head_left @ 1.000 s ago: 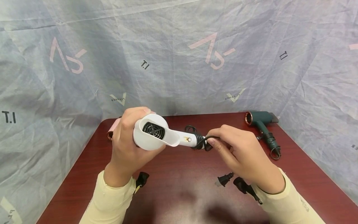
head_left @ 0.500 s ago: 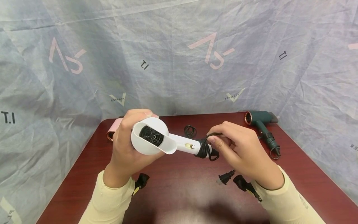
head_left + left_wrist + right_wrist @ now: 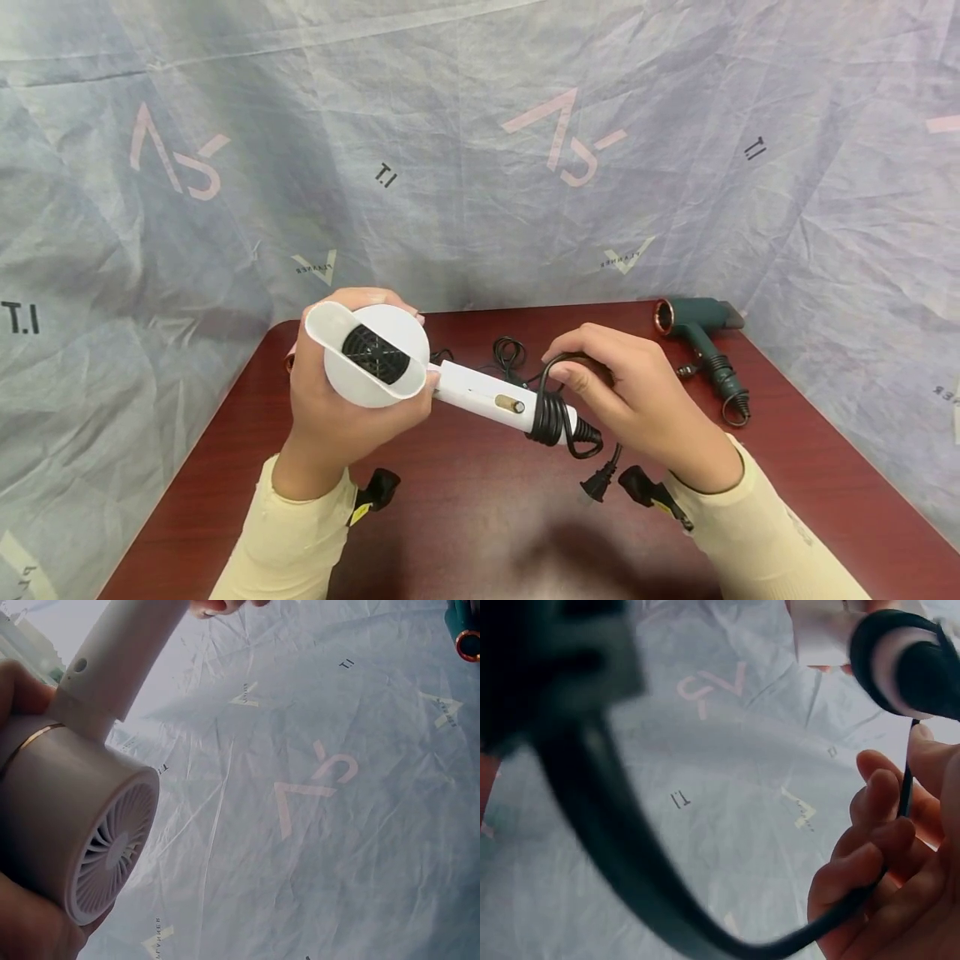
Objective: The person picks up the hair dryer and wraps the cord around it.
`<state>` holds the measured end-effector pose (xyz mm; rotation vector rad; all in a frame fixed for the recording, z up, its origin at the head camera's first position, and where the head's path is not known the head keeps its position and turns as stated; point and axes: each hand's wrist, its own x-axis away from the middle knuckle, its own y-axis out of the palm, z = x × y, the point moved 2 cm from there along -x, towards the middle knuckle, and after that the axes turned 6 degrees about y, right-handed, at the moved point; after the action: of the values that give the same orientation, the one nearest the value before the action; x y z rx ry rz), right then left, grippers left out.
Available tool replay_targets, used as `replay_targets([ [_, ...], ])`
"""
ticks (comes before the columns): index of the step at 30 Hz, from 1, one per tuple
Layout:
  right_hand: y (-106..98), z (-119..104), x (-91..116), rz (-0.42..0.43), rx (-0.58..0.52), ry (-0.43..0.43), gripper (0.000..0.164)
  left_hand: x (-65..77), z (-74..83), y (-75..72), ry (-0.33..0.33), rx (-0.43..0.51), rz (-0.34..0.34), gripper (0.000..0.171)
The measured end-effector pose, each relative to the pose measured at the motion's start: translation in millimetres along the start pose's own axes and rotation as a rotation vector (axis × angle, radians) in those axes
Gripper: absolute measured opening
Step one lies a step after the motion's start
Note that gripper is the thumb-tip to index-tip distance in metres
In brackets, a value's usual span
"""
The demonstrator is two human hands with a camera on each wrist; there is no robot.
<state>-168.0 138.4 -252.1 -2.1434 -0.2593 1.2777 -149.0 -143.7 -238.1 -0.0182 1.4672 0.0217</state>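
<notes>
In the head view my left hand (image 3: 337,425) grips the round head of a white hair dryer (image 3: 480,393), nozzle side towards me, above the table. Its handle slants down to the right. Several turns of black cord (image 3: 553,418) wrap the handle's end. My right hand (image 3: 637,392) pinches the cord between thumb and fingers, just beyond the handle. Below that hand hangs the cord's black plug (image 3: 598,482). The left wrist view shows the dryer's vented rear (image 3: 112,851); in the right wrist view, the cord (image 3: 660,877) runs through the curled fingers.
A dark green hair dryer (image 3: 701,333) lies at the table's right rear. Behind my left hand a pink one is almost wholly hidden. A loop of black cord (image 3: 509,353) lies near the back of the dark red table (image 3: 465,517). Grey fabric (image 3: 450,150) encloses the far sides.
The white dryer has shifted left and turned, its nozzle swinging round and its handle dipping to the right. The handle's end shows more now. My right hand has moved slightly left, still pinching the cord.
</notes>
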Motion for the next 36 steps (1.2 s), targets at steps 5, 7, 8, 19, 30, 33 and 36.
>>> replay_targets([
  [5,6.2,3.9,1.9,-0.062,-0.029,0.046,0.022,-2.6,-1.2,0.6,-0.037,0.037,0.033,0.061],
  [7,8.6,4.6,2.7,-0.091,-0.034,0.078,0.023,-2.8,-2.0,0.6,-0.047,0.053,0.046,0.063],
  [8,9.9,4.9,2.9,-0.104,-0.036,0.093,0.023,-2.8,-2.4,0.6,-0.052,0.064,0.054,0.064],
  [19,24.8,4.7,4.6,-0.198,-0.093,0.152,0.019,-2.1,-3.1,0.6,-0.11,0.054,0.153,0.068],
  [30,32.9,6.9,5.2,-0.191,-0.102,0.157,0.027,-0.3,-4.2,-0.2,-0.192,0.03,0.231,0.071],
  [33,35.2,6.0,5.4,-0.205,-0.158,0.196,0.021,-0.3,-4.3,0.3,-0.204,0.021,0.259,0.073],
  [36,37.5,4.7,6.6,-0.226,-0.236,0.252,0.027,-1.1,-4.3,0.6,-0.207,0.012,0.277,0.073],
])
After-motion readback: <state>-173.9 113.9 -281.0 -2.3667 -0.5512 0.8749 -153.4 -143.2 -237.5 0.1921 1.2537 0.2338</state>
